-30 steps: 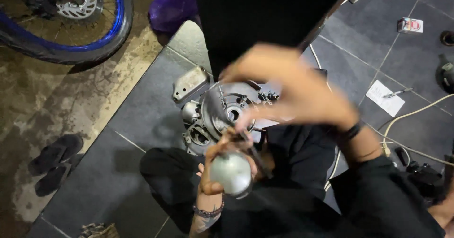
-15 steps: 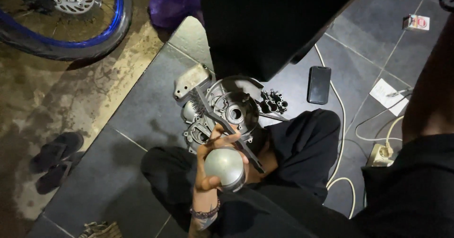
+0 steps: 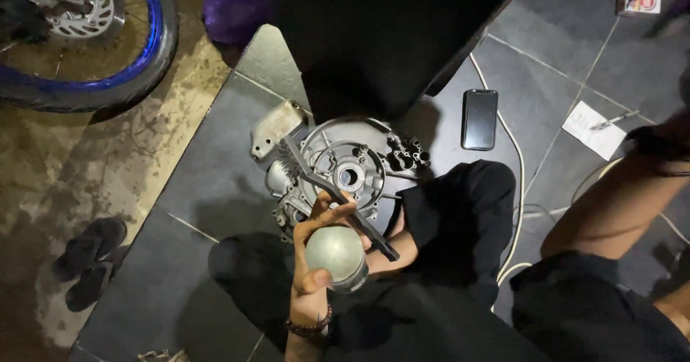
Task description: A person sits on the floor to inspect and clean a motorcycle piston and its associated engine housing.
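Piston [image 3: 336, 255], grey metal, crown toward the camera, sits in my left hand [image 3: 316, 261] over my lap. Thumb on one side, fingers wrapped round the skirt, so the domed top stays exposed and steady. Same hand also pinches the handle of a wire brush [image 3: 327, 193] between the fingers; it slants up-left, bristle end over the engine case, handle end sticking out lower right past the piston. Held that way it looks parked, not scrubbing: bristles are off the crown.

Right hand: only my forearm [image 3: 611, 204] shows, reaching out to the right edge. Hand itself is out of frame, so grip unknown.

Engine case [image 3: 345, 164], grey cast metal, lies flat on the tiled floor [image 3: 144, 261] just ahead of my knees, open side up, bore and bolt holes visible. Close enough to reach without shifting.

Further out: dark phone [image 3: 479, 119] face up on the tiles beside a white cable [image 3: 519, 189]; paper slip with a pen [image 3: 596, 128]; pair of sandals [image 3: 90, 261] on the left; blue-rimmed motorcycle wheel [image 3: 93, 38] top left.
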